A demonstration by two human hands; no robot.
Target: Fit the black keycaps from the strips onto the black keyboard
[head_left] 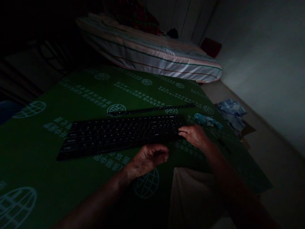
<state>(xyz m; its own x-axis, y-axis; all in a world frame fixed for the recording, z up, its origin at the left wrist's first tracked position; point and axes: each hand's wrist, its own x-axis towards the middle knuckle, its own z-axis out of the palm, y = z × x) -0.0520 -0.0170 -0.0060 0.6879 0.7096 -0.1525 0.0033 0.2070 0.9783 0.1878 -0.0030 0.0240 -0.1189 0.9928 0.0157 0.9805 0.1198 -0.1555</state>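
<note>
A black keyboard (114, 133) lies at a slant on the green printed tabletop (78, 178). My right hand (195, 135) is at its right end, with thumb and fingers drawn together on the edge by the number keys. In front of the keyboard, my left hand (150, 157) hovers with loosely curled fingers. A hollow shows between its thumb and forefinger, and I see nothing held there. Behind the keyboard runs a long, thin black strip (150, 109) with small light specks. Dim light hides the finer details.
A crumpled teal cloth or wrapper (208, 121) lies right of the keyboard, near a thin dark tool-like object (220, 140). Blue-white crumpled material (232, 111) is beyond the table's right edge. A bed (152, 54) stands behind, and a pale wall (264, 63) is at right.
</note>
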